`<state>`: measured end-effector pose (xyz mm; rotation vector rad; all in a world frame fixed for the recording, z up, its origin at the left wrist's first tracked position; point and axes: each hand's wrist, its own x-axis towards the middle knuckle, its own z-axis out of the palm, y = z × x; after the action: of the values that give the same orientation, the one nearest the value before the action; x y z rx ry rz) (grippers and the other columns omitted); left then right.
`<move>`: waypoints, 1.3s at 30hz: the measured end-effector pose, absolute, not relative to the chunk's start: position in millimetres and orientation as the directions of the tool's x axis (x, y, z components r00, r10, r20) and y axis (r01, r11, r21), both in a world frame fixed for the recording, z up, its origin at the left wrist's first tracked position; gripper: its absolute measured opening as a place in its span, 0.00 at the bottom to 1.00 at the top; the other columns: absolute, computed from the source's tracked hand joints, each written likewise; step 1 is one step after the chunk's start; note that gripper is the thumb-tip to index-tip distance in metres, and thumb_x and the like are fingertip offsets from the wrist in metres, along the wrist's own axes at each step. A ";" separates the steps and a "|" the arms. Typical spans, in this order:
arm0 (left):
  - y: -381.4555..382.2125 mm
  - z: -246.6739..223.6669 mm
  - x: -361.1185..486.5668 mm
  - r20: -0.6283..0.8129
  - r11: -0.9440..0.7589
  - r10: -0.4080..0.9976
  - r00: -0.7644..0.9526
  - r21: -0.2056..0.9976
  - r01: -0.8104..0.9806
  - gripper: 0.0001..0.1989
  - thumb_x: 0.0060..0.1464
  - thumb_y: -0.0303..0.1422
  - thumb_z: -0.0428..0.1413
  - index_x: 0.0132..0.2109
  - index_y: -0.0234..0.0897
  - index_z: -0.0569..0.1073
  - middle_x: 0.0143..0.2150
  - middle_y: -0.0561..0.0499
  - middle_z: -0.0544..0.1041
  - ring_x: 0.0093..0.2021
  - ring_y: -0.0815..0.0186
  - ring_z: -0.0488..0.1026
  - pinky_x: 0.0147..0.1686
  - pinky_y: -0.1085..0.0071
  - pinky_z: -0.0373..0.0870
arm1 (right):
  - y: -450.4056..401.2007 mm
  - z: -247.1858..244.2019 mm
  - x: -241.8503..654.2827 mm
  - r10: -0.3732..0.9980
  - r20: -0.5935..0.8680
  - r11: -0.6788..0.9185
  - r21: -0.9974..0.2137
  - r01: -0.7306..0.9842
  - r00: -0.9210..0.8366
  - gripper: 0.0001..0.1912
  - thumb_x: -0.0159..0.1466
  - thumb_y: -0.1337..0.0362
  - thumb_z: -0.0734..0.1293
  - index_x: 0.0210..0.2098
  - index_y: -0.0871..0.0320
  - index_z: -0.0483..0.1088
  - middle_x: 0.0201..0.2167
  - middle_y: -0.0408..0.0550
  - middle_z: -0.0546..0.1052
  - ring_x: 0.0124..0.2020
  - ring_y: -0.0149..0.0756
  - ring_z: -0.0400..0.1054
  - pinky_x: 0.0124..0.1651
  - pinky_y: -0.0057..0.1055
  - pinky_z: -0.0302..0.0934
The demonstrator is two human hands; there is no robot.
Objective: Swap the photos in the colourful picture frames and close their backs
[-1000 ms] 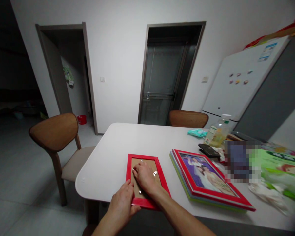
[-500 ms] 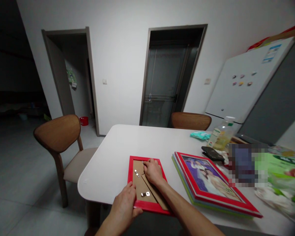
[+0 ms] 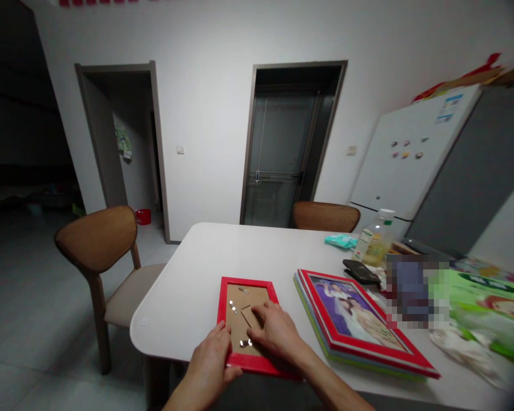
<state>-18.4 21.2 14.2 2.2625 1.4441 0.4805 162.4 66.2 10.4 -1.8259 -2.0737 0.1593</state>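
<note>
A red picture frame [image 3: 263, 363] lies face down on the white table, its brown backing board [image 3: 236, 325] showing. Small metal clips [image 3: 243, 290] sit on the board near its top, left and bottom. My left hand [image 3: 212, 351] grips the frame's lower left side, thumb on the near edge and fingers over the red border. Over the right half of the board, my right hand [image 3: 278, 328] has its thumb and fingers closed about the brown stand flap [image 3: 247, 315]; much of the flap is hidden under the hand.
Right of the frame is a stack of framed pictures [image 3: 360, 314], a red one on top. Beyond it are a black phone-like item [image 3: 361, 272], a bottle [image 3: 373, 237], a teal packet [image 3: 341, 242] and a green package [image 3: 488, 302]. Wooden chairs [image 3: 98, 237] stand around the table.
My right hand has moved from the clip at the top of the board down to the stand flap. My left hand keeps its grip on the frame. The view has tilted up slightly.
</note>
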 end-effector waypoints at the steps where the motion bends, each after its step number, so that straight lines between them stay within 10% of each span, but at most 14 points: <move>1: 21.5 12.3 -18.7 0.068 -0.374 0.915 0.399 0.517 0.770 0.29 0.38 0.30 0.58 0.51 0.29 0.63 0.55 0.39 0.61 0.57 0.60 0.54 0.54 0.67 0.53 | 62.2 9.4 163.4 0.977 0.185 0.163 -0.331 0.930 -0.105 0.17 0.50 0.56 0.62 0.38 0.55 0.69 0.35 0.49 0.70 0.35 0.35 0.62 0.36 0.27 0.53; 10: 23.5 17.5 -21.6 0.153 -0.341 0.930 0.334 0.699 0.629 0.30 0.41 0.30 0.54 0.54 0.34 0.57 0.58 0.42 0.57 0.56 0.60 0.55 0.54 0.64 0.52 | 68.2 27.8 164.3 0.979 0.166 0.174 -0.381 0.908 -0.118 0.13 0.47 0.63 0.62 0.32 0.59 0.71 0.31 0.50 0.73 0.31 0.34 0.64 0.32 0.25 0.53; 22: 64.0 13.3 -48.4 0.067 -0.067 0.997 -0.023 0.997 -0.027 0.17 0.48 0.29 0.48 0.48 0.34 0.59 0.32 0.51 0.75 0.31 0.66 0.73 0.32 0.71 0.70 | 54.5 46.6 151.5 0.947 0.308 0.258 -0.577 0.775 -0.086 0.20 0.54 0.58 0.59 0.45 0.59 0.65 0.39 0.51 0.71 0.37 0.35 0.65 0.40 0.28 0.57; 32: 80.1 7.7 -121.4 0.039 0.038 0.986 -0.165 0.899 0.437 0.12 0.44 0.28 0.52 0.40 0.36 0.66 0.24 0.56 0.73 0.28 0.65 0.73 0.28 0.72 0.68 | 59.9 7.6 198.5 0.981 0.155 -0.053 -0.356 0.933 0.114 0.25 0.51 0.67 0.58 0.49 0.65 0.60 0.39 0.58 0.71 0.41 0.40 0.65 0.42 0.29 0.54; 39: 79.5 7.9 -103.6 0.219 -0.083 0.966 -0.137 0.765 0.639 0.17 0.42 0.28 0.52 0.43 0.34 0.65 0.46 0.46 0.67 0.51 0.56 0.61 0.52 0.60 0.53 | 68.3 13.6 201.7 0.974 0.064 -0.121 -0.664 0.738 0.218 0.31 0.49 0.69 0.56 0.54 0.66 0.50 0.36 0.56 0.73 0.35 0.39 0.68 0.35 0.29 0.58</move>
<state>-103.6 79.5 7.9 1.7333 1.7919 1.0904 201.7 68.3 13.6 -1.9192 -1.5760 0.5295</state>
